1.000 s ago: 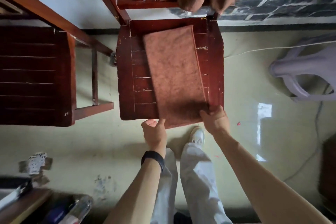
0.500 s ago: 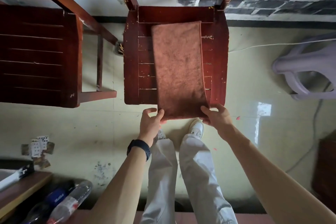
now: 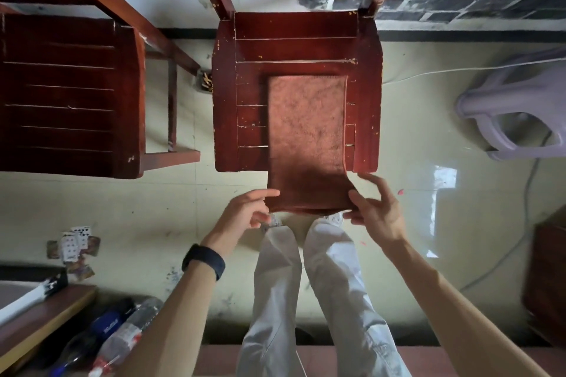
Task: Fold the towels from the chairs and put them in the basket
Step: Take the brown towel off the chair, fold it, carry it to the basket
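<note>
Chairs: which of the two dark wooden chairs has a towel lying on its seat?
The middle chair: a brown towel lies on its seat, its near end past the front edge. The left chair shows only seat slats.

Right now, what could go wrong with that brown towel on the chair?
1. The towel hangs over the front of the chair seat, and only the left hand and right hand pinch its near corners. If a pinch slips, it might slide onto the floor, which looks stained.
2. If one hand lifts its corner further than the other, the fold could come out crooked.
</note>
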Motion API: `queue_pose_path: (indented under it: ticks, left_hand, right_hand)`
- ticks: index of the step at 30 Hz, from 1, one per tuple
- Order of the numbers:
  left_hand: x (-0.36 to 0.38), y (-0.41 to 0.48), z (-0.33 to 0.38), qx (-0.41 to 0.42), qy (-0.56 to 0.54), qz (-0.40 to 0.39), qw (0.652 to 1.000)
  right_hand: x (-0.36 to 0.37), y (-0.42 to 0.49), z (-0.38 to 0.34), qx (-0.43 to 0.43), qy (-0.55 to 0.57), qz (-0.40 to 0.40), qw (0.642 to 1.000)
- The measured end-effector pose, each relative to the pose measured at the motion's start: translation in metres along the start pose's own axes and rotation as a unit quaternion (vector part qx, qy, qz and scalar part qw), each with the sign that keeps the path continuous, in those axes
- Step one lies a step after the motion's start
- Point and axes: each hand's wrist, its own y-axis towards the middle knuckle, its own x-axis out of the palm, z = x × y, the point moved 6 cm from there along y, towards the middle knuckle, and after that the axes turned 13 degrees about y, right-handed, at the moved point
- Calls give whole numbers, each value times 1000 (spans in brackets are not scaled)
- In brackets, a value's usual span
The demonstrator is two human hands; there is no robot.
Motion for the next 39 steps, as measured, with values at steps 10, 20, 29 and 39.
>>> queue_pose_path:
  ticks: [10, 20, 29, 39]
  left_hand:
    - [-65, 53, 115, 145, 195, 98, 965]
    - [-68, 150, 155, 98, 158, 254, 949]
    - [-69, 168, 155, 66, 275, 315, 906]
    - [-23, 132, 149, 232, 494, 431, 718]
  right_hand:
    - [21, 78, -98, -130, -139, -39, 981]
    - [69, 184, -116, -136, -162, 61, 976]
    - [74, 195, -119, -157, -247, 127, 948]
    - [116, 144, -107, -388, -404, 148, 815]
